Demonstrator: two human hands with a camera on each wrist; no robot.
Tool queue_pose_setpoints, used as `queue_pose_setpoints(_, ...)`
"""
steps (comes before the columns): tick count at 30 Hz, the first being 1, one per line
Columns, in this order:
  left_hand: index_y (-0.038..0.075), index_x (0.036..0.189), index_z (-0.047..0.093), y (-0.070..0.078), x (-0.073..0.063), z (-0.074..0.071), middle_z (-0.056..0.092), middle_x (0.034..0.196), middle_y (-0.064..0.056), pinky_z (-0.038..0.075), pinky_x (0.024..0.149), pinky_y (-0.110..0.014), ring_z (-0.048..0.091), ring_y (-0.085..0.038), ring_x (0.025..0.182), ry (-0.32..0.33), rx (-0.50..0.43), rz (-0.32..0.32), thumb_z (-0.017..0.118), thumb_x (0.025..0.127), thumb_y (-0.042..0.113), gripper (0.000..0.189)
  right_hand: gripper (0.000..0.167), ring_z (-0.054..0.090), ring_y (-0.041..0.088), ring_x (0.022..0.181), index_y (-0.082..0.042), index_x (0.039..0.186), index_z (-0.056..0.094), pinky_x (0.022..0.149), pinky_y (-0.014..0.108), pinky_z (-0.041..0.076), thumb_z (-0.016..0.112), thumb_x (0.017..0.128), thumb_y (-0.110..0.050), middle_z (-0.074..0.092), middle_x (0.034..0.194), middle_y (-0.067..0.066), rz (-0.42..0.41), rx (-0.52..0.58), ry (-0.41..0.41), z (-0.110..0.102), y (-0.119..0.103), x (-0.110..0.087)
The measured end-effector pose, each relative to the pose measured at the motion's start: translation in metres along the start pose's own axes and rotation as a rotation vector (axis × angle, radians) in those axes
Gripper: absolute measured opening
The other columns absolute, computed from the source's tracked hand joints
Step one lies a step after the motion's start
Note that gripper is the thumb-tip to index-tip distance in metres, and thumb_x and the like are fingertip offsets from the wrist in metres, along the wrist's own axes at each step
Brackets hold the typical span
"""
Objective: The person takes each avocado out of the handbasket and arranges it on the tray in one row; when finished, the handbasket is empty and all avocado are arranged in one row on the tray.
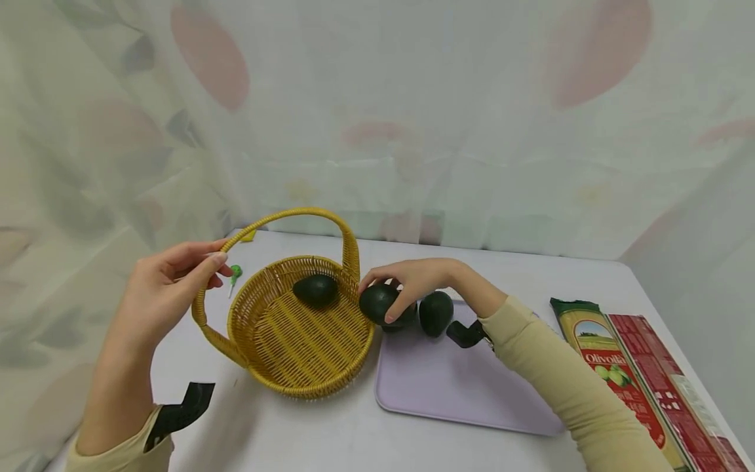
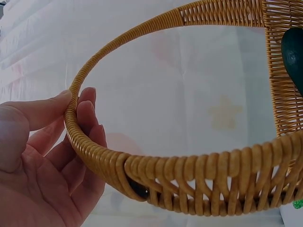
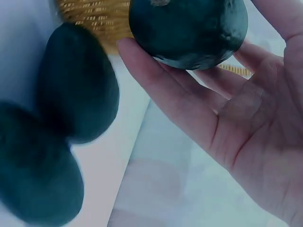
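Observation:
My left hand [image 1: 171,282] pinches the tall handle [image 2: 90,146] of a yellow wicker basket [image 1: 307,387] between thumb and fingers. One dark green avocado [image 1: 316,290] lies inside the basket, toward its back. With curled fingers my right hand [image 1: 413,282] holds another avocado [image 3: 189,33] beside the basket's right rim. Below that hand, two more avocados rest at the back left of a lilac tray: one [image 3: 78,82] is mostly hidden by the hand in the head view, the other [image 1: 436,313] shows to its right.
The lilac tray [image 1: 454,400] stands right of the basket on a white table. Red Olivoila packaging [image 1: 619,380] lies along the table's right side. Behind the left hand are a small green-topped item [image 1: 236,271] and a yellow piece [image 1: 248,236]. A patterned curtain hangs behind the table.

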State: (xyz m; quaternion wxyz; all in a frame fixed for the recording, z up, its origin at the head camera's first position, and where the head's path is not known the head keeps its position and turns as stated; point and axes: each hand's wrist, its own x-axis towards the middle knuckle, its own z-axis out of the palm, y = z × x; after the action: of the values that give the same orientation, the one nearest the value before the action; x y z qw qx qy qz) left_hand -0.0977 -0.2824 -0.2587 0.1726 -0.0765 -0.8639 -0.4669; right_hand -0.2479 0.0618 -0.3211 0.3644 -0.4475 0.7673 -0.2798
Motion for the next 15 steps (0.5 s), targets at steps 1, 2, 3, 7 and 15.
queue_pose_setpoints(1,0.003,0.118,0.068,0.0,0.0,-0.001,0.072,0.086,0.003,0.054,0.069,-0.016,0.068,-0.009,0.077,-0.002,0.001,-0.001,0.063,0.095,0.01,0.025,0.065,0.05,0.018,0.118,-0.025,0.139,0.049,0.089,0.033,0.051,0.08,0.082,-0.029,0.051,0.132,-0.011,0.018,0.018,0.007,0.0,0.002,-0.004)
queue_pose_setpoints(2,0.003,0.119,0.068,0.0,0.0,-0.001,0.072,0.086,0.003,0.054,0.069,-0.015,0.068,-0.008,0.077,-0.005,0.0,-0.002,0.063,0.095,0.01,0.025,0.065,0.05,0.019,0.118,-0.025,0.139,0.049,0.089,0.034,0.051,0.08,0.082,-0.029,0.051,0.132,-0.01,0.025,0.027,0.014,-0.001,0.005,-0.007)
queue_pose_setpoints(3,0.003,0.119,0.068,-0.001,0.0,-0.002,0.072,0.086,0.003,0.054,0.069,-0.015,0.068,-0.008,0.077,-0.007,0.001,0.0,0.063,0.095,0.01,0.025,0.065,0.049,0.019,0.119,-0.025,0.139,0.049,0.091,0.034,0.049,0.08,0.082,-0.029,0.051,0.132,-0.009,0.029,0.029,0.023,-0.001,0.007,-0.01)
queue_pose_setpoints(7,0.005,0.12,0.068,-0.002,-0.001,-0.004,0.072,0.086,0.004,0.054,0.067,-0.014,0.067,-0.007,0.075,-0.013,0.005,0.005,0.063,0.095,0.009,0.026,0.064,0.05,0.02,0.12,-0.026,0.138,0.049,0.093,0.035,0.049,0.08,0.082,-0.031,0.052,0.131,-0.009,0.05,0.05,0.051,-0.002,0.018,-0.025)
queue_pose_setpoints(15,0.004,0.119,0.069,-0.005,-0.002,-0.007,0.072,0.086,0.005,0.054,0.067,-0.014,0.068,-0.007,0.074,-0.006,0.005,0.014,0.064,0.095,0.007,0.025,0.064,0.049,0.022,0.121,-0.023,0.138,0.049,0.102,0.043,0.04,0.08,0.082,-0.029,0.051,0.133,-0.005,0.056,0.1,0.149,0.003,0.04,-0.059)
